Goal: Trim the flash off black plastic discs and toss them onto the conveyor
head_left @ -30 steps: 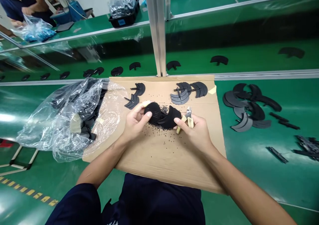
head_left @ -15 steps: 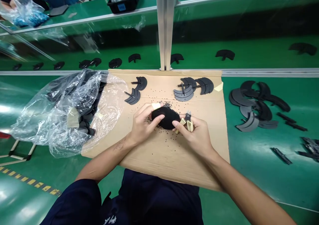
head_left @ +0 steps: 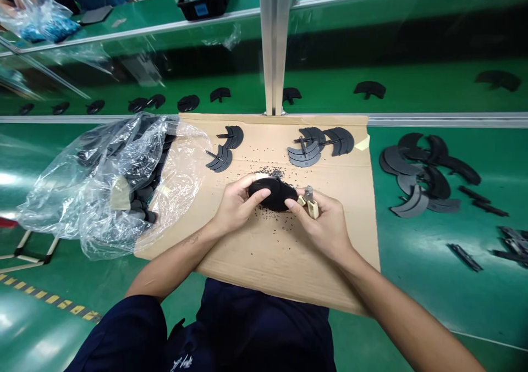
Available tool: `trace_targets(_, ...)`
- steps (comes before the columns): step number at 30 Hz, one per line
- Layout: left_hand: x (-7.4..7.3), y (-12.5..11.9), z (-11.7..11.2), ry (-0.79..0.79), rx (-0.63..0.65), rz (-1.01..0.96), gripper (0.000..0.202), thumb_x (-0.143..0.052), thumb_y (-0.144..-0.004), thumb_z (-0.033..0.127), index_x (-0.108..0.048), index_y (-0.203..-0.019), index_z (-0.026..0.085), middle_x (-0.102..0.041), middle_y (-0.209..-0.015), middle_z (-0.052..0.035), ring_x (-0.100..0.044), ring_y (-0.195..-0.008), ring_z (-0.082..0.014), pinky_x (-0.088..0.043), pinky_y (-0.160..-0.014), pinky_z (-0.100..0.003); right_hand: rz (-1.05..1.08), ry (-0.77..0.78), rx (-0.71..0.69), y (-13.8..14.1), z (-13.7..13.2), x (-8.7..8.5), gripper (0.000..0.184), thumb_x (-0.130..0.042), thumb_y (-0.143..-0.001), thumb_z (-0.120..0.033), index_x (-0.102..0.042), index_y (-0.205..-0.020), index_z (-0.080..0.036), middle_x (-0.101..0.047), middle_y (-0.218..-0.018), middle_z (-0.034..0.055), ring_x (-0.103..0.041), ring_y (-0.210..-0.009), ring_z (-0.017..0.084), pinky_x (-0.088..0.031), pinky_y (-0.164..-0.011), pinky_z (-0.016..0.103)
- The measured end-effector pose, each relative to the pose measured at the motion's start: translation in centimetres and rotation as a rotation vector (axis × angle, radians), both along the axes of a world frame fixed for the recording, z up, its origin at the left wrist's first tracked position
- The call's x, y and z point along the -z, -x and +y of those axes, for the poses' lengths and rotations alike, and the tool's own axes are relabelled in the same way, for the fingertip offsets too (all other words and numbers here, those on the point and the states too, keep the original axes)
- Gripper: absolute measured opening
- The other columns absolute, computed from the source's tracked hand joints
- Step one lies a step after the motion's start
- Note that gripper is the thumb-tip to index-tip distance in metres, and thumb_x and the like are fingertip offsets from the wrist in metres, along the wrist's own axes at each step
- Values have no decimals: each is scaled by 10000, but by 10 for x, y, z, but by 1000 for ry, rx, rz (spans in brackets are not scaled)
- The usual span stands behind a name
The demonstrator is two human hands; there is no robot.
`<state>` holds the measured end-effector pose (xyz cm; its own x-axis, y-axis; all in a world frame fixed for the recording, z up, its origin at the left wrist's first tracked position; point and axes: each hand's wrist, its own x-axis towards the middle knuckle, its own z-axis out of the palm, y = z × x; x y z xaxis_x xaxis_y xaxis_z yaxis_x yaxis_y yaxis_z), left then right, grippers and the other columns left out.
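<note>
Several black curved plastic pieces [head_left: 275, 194], fanned out and overlapping, are held between my two hands above the cardboard. My left hand [head_left: 240, 200] pinches their left end, with the thumb on top; pale tape wraps one of its fingers. On the right end, the thumb and fingers of my right hand [head_left: 324, 218] press the pieces. That hand also keeps a pair of nippers [head_left: 312, 204] with cream handles in its palm, jaws pointing away from me. Tiny black scraps [head_left: 274, 172] lie scattered on the cardboard sheet [head_left: 289, 273] around the pieces.
More fanned black pieces [head_left: 304, 155] rest on the cardboard's far part. A clear plastic bag [head_left: 103, 196] of black parts lies left; loose curved parts [head_left: 429, 174] lie right. Beyond runs a green conveyor [head_left: 330, 103] with spaced black pieces, and a metal post [head_left: 274, 48] stands ahead.
The black pieces in my hands have shifted slightly left and away from me, and the nippers have turned a little. Pieces on the conveyor have moved slightly left.
</note>
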<state>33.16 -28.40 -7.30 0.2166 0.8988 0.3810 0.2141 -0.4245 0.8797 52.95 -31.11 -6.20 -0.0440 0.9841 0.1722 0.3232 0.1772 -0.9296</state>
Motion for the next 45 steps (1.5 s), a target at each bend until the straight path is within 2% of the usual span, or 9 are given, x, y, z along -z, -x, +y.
trace_targets(2,-3,2,-1,-79,-6,81,212,-668,-967,298,-717,-1119,158,-783,-1051,-70,-743,-955,-148,-609,-865,-264,-68,-120,-13,-2,1,-1,189,-653,-942,-368,-734,-981,-202,-721,-874,52,-653,-778,194,-537,-736,329)
trace_targets(5,-5,3,-5,-214,-4,172,204,-694,-949,269,-726,-1125,170,-793,-1016,-58,-752,-902,-139,-625,-829,-258,-143,-246,-66,-5,2,-1,210,-645,-950,-298,-726,-1126,-216,-749,-1066,90,-702,-962,224,-568,-850,368)
trace_targets(8,-5,1,-8,-296,11,205,236,-714,-937,267,-722,-1156,178,-794,-1011,-57,-757,-895,-142,-639,-811,-265,-183,-262,-108,-5,1,-1,167,-643,-952,-276,-735,-1078,-215,-754,-980,76,-709,-886,210,-584,-792,351)
trace_targets(11,-6,0,-9,-250,16,153,343,-743,-917,281,-690,-1240,179,-790,-1059,-69,-761,-912,-146,-645,-820,-274,-153,-272,-101,-4,-1,-1,119,-655,-944,-252,-739,-1020,-216,-750,-914,57,-700,-816,194,-579,-738,334)
trace_targets(14,-9,0,-8,-186,58,90,297,-701,-949,321,-705,-1218,195,-788,-1041,-66,-749,-917,-147,-633,-806,-283,-95,-305,-86,-3,-2,-2,121,-659,-935,-215,-741,-1022,-227,-757,-937,54,-708,-836,195,-580,-751,339)
trace_targets(24,-13,2,-8,-370,48,96,223,-708,-949,295,-734,-1151,204,-790,-921,-47,-705,-798,-138,-579,-720,-293,-50,-400,-147,-2,-3,-1,202,-643,-913,-94,-734,-1043,-220,-761,-970,64,-728,-880,183,-592,-762,313)
trace_targets(29,-14,1,-10,-421,48,117,258,-615,-1008,283,-703,-1237,204,-794,-987,-72,-713,-844,-148,-582,-728,-305,-72,-434,-154,-2,-3,-1,206,-638,-909,-74,-733,-1033,-209,-763,-976,75,-734,-893,188,-602,-764,317)
trace_targets(35,-14,1,-13,-463,19,86,277,-745,-918,233,-720,-1193,220,-799,-945,-41,-719,-797,-131,-583,-711,-280,-44,-458,-180,-1,-1,1,234,-623,-905,-45,-724,-1044,-203,-755,-977,68,-733,-885,175,-607,-755,294)
trace_targets(45,-13,1,-13,-501,41,120,313,-671,-963,181,-684,-1276,181,-795,-1002,-85,-728,-883,-155,-594,-751,-304,-44,-472,-180,-3,-1,0,247,-630,-906,-56,-725,-1059,-224,-754,-974,58,-733,-873,181,-618,-749,317)
